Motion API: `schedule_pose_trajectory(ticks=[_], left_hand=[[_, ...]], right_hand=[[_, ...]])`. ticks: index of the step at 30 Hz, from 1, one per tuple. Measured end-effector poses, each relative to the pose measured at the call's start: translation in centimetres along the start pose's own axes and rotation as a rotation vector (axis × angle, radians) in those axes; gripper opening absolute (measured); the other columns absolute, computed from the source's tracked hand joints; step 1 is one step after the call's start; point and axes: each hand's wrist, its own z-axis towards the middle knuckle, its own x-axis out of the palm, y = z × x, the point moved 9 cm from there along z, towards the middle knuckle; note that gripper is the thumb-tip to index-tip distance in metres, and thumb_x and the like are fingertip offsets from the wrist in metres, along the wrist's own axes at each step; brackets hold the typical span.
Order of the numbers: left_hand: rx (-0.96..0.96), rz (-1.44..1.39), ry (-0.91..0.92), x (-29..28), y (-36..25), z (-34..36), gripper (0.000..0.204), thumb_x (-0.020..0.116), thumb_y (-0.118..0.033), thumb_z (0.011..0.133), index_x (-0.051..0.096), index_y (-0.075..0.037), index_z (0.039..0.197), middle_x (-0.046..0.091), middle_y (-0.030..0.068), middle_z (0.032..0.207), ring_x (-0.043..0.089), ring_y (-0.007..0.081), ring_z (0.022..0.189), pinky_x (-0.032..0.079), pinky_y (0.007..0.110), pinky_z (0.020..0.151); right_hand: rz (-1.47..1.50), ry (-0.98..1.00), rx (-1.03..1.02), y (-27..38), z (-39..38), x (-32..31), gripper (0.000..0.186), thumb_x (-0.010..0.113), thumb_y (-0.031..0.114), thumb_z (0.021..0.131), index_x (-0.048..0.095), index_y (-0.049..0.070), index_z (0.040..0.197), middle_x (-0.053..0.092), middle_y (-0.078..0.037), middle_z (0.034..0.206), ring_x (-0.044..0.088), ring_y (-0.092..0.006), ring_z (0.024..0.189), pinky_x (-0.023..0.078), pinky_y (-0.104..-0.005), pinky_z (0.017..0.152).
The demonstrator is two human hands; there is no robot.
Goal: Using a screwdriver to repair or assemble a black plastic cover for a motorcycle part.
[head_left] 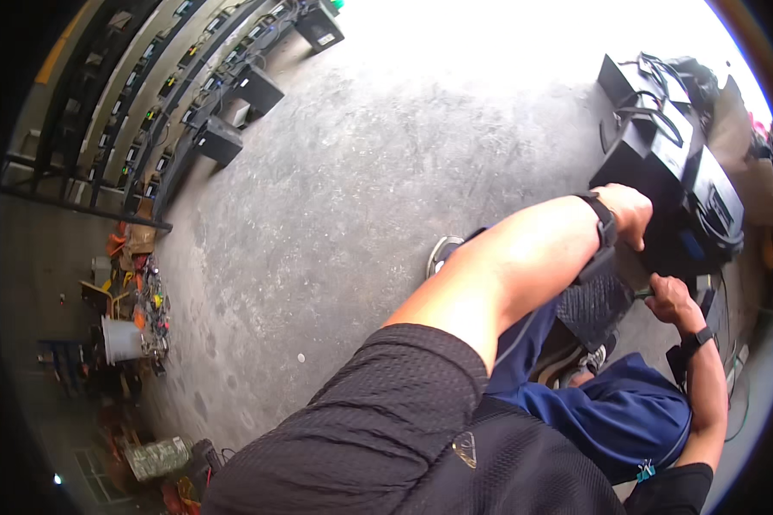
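The black box point(668, 246) is at the right side, just in front of the person's two hands. The left hand point(625, 215) has bent fingers beside it, but I cannot tell whether they clamp anything. The right hand point(672, 302) is curled below; its hold is also not clear. If the box tips, it may pinch the fingers, and the loose cable point(715, 230) on top could catch a wrist.

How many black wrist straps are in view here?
2: a left strap around the wrist behind the left hand, and a right strap around the wrist behind the right hand.
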Motion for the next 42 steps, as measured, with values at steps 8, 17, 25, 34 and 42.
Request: schedule_pose_trajectory(ticks=[8, 17, 25, 34, 42], left_hand=[[-0.097, -0.228, -0.074, -2.5, 2.5, 0.6, 0.041, 0.077, -0.040, 0.078, 0.075, -0.009, 0.105, 0.072, 0.0122, 0.110, 0.066, 0.0280, 0.108, 0.052, 0.037, 0.094], [-0.226, -0.269, -0.045, -2.0, 4.6, 0.6, 0.045, 0.079, -0.041, 0.078, 0.074, -0.009, 0.109, 0.071, 0.0097, 0.113, 0.065, 0.0261, 0.111, 0.051, 0.037, 0.096], [-0.210, -0.291, -0.074, -2.5, 2.9, -0.3, 0.042, 0.078, -0.038, 0.080, 0.074, -0.006, 0.106, 0.072, 0.0131, 0.109, 0.067, 0.0289, 0.106, 0.053, 0.039, 0.091], [-0.204, -0.265, -0.054, -1.3, 3.7, 1.4, 0.041, 0.077, -0.039, 0.081, 0.074, -0.006, 0.106, 0.072, 0.0120, 0.109, 0.067, 0.0286, 0.106, 0.053, 0.038, 0.092], [-0.086, -0.232, -0.048, 0.0, 1.0, 4.9, 0.045, 0.078, -0.047, 0.076, 0.076, -0.013, 0.104, 0.072, 0.0115, 0.107, 0.068, 0.0278, 0.105, 0.053, 0.040, 0.091]], right_hand=[[0.008, 0.102, -0.094, -0.3, 3.1, 0.7, 0.040, 0.083, 0.020, 0.061, 0.063, 0.008, 0.094, 0.064, -0.016, 0.088, 0.063, -0.0371, 0.088, 0.053, -0.0436, 0.075], [-0.080, 0.208, -0.008, -2.5, 5.0, 5.3, 0.024, 0.072, 0.010, 0.068, 0.064, 0.005, 0.089, 0.067, -0.018, 0.078, 0.066, -0.0375, 0.080, 0.054, -0.0432, 0.078], [-0.012, 0.074, -0.117, 0.8, 2.7, 1.1, 0.035, 0.072, 0.008, 0.070, 0.058, 0.002, 0.101, 0.062, -0.018, 0.084, 0.063, -0.0404, 0.096, 0.052, -0.0460, 0.078], [0.106, -0.020, -0.089, 1.0, 2.1, 0.5, 0.032, 0.064, 0.000, 0.070, 0.058, 0.002, 0.101, 0.065, -0.022, 0.085, 0.063, -0.0427, 0.088, 0.050, -0.0490, 0.075], [0.005, 0.083, 0.051, -3.3, -0.7, 3.5, 0.024, 0.062, 0.010, 0.080, 0.055, 0.003, 0.102, 0.064, -0.025, 0.080, 0.063, -0.0439, 0.083, 0.048, -0.0534, 0.071]])
